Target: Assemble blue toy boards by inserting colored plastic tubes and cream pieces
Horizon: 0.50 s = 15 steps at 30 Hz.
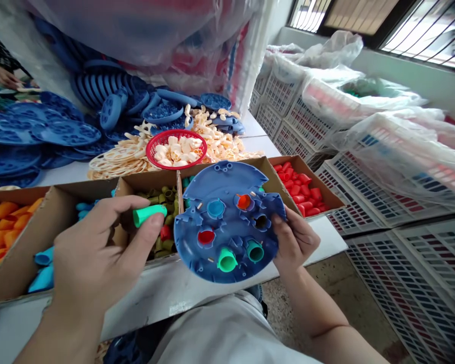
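My left hand [102,242] pinches a bright green plastic tube [148,215] between thumb and forefinger, above the box compartment of olive tubes [166,197]. In my right hand [296,235] is a round blue plastic disc [227,230], gripped at its right edge and tilted toward me. Several coloured tubes sit in the disc's holes: a light blue tube [216,208], an orange tube [244,202], a red tube [206,236], a green tube [227,260], a teal tube [255,251] and a dark tube [261,222].
Cardboard compartments hold orange pieces [7,227], light blue pieces [43,275] and red pieces [301,189]. Behind stand a red basket [176,132] of cream parts and piled blue discs [45,126]. White crates [364,187] stack at right. Another person's hand [3,76] shows far left.
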Available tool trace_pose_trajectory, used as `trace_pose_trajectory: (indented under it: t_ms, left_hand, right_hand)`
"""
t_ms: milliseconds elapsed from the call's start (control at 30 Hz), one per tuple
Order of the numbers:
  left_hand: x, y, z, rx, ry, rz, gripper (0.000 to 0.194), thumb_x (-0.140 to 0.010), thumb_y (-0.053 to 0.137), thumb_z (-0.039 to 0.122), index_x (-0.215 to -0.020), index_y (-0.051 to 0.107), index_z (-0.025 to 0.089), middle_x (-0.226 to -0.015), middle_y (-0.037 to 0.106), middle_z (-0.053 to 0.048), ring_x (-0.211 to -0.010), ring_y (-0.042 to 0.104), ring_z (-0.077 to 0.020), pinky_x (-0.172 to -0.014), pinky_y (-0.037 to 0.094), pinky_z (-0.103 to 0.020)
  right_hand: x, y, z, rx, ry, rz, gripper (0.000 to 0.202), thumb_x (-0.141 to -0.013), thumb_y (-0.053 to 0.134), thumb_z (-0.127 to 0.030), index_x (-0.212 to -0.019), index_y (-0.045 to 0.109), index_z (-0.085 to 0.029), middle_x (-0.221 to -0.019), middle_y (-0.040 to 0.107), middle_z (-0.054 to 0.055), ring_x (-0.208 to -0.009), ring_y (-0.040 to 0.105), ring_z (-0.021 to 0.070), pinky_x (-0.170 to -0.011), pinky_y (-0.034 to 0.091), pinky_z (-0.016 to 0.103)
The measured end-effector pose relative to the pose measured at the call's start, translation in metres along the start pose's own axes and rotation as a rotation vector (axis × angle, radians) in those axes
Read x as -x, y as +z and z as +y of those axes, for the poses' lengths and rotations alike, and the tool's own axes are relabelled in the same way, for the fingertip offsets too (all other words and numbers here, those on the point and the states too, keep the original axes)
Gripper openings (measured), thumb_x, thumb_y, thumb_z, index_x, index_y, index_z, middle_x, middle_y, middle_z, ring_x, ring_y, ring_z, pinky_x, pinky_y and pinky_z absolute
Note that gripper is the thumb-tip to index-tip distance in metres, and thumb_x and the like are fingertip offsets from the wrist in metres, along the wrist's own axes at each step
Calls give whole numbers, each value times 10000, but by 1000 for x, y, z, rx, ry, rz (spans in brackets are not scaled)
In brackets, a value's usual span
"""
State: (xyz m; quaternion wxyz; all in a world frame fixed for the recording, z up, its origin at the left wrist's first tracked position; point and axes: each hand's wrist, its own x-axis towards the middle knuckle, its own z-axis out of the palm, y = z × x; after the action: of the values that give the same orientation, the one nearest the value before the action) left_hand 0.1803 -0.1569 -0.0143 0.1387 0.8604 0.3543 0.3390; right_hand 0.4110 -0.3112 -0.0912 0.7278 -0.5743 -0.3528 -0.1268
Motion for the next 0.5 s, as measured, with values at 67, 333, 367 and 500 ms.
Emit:
trace_pose_trajectory:
  t_ms: [67, 333, 367, 500]
  left_hand:
    - [-9, 7, -14, -20, -7, -47, 232, -1004, 545, 468, -1109, 665, 299, -732, 642, 26, -515, 510, -143, -559, 479, -340]
    - [-13, 18, -49, -73, 222, -217, 206, -1012, 546, 286, -1157, 671, 211, -1050, 719, -33, -658, 663, -134, -565, 543, -255]
    - [-13, 16, -47, -65, 243, -174, 196, -993, 596, 289, -1164, 661, 217, -1051, 714, -37, -682, 672, -143, -581, 557, -266]
    - [-9, 0, -17, 6, 297, 35, 132, -991, 606, 165, -1107, 630, 221, -958, 677, 9, -788, 669, -144, -714, 568, -296]
  right_hand:
    - [-1, -1, 0, 3, 6, 8, 315, -871, 749, -174, -1143, 803, -324, -856, 806, -28, -596, 709, 139, -539, 561, 198]
    - [-3, -2, 1, -13, 25, 2, 275, -862, 758, -199, -1113, 818, -293, -812, 797, -16, -577, 700, 156, -533, 567, 228]
    - [-3, -2, 1, -12, 24, 1, 274, -864, 759, -200, -1115, 818, -294, -808, 796, -17, -576, 698, 155, -531, 563, 226]
    - [-2, 0, 1, -4, 9, -3, 298, -872, 755, -182, -1138, 809, -304, -805, 797, -20, -556, 690, 148, -508, 541, 217]
